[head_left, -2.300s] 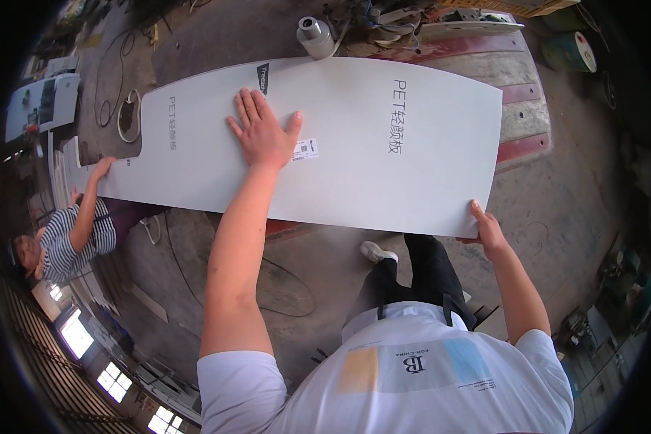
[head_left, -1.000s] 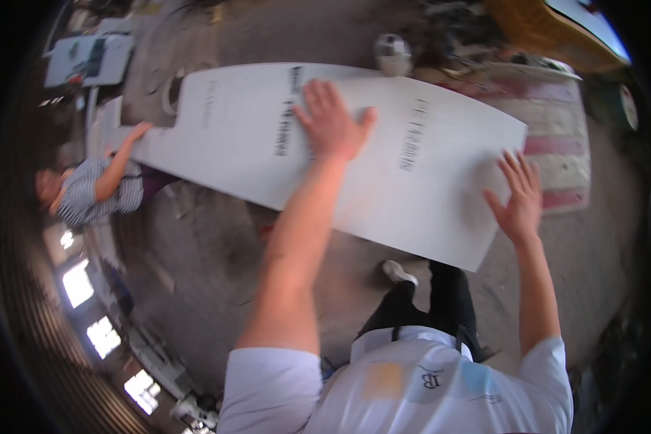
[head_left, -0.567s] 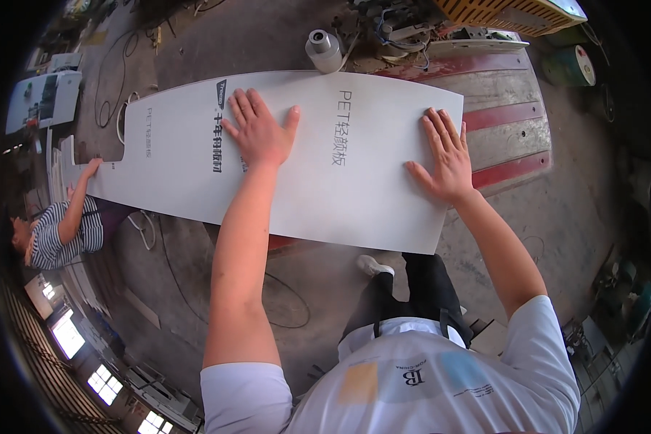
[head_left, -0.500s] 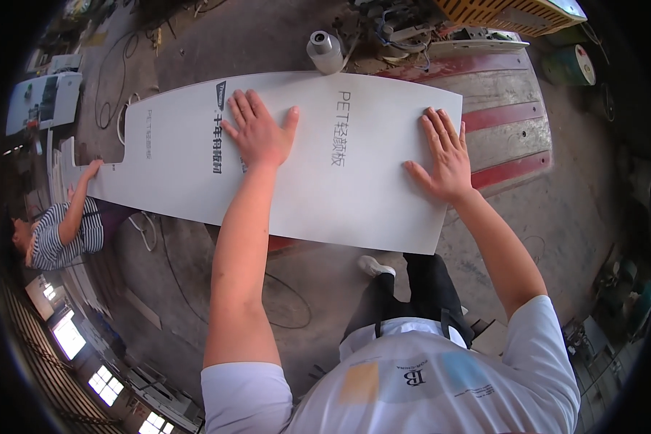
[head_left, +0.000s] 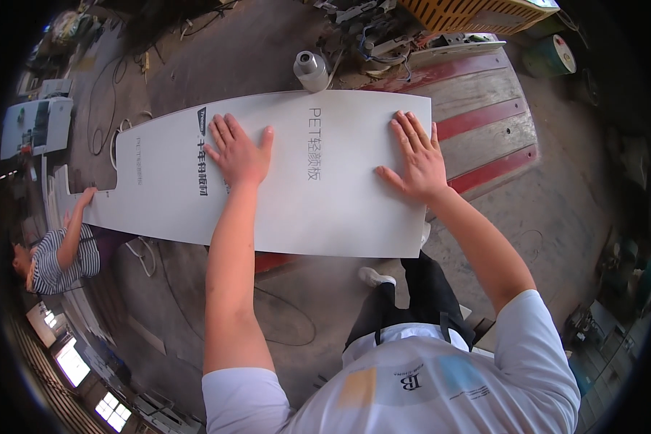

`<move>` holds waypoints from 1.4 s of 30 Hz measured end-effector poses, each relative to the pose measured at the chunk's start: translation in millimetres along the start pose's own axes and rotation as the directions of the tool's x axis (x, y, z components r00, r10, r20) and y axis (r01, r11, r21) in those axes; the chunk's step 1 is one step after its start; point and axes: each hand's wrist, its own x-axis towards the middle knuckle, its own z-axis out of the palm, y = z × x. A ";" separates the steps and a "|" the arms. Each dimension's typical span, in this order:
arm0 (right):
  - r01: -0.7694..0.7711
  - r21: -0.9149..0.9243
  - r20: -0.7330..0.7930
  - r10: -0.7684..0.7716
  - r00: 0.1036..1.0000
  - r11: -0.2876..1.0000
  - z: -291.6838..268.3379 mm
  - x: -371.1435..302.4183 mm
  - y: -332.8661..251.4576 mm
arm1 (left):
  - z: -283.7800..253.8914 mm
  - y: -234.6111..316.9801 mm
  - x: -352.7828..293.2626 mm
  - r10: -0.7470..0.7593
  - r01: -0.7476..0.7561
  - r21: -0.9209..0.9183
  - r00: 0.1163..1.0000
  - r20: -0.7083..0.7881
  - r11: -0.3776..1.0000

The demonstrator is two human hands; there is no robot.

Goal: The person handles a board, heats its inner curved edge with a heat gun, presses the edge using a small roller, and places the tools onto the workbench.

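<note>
A large white printed panel [head_left: 296, 224] lies flat in front of me on a machine table. My left hand [head_left: 239, 152] rests palm down near its middle, fingers spread. Close to the panel's right edge, my right hand [head_left: 417, 159] lies flat too, thumb out to the side. Neither hand grips anything. At the far left end, beside a rectangular notch, a person in a striped top [head_left: 65, 253] has a hand [head_left: 88, 197] on the panel. A grey metal cylinder [head_left: 311, 70] stands at the panel's far edge.
The worn table with red strips [head_left: 484, 116] shows beyond the panel's right end. Behind it are a yellow slotted crate [head_left: 477, 16], cables and a green drum [head_left: 553, 56]. A dark cable [head_left: 296, 341] snakes over the floor. White boards [head_left: 54, 184] are stacked at the left.
The panel has shifted left relative to the table and cylinder, and both my hands have gone with it, still flat on its surface. The view has also moved slightly.
</note>
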 end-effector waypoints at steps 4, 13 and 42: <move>0.005 0.017 -0.009 -0.004 1.000 1.000 2.9 0.3 0.9 | 6.7 -2.3 1.1 0.010 -0.010 0.007 1.000 -0.006 1.000; 0.015 -0.015 0.003 -0.015 1.000 1.000 13.3 5.9 -7.8 | 21.9 -13.6 3.1 0.020 -0.020 -0.004 0.999 -0.036 1.000; 0.026 -0.003 0.003 -0.026 1.000 1.000 49.9 27.7 -8.9 | 42.1 -24.7 14.9 -0.030 0.030 0.026 1.000 0.007 0.999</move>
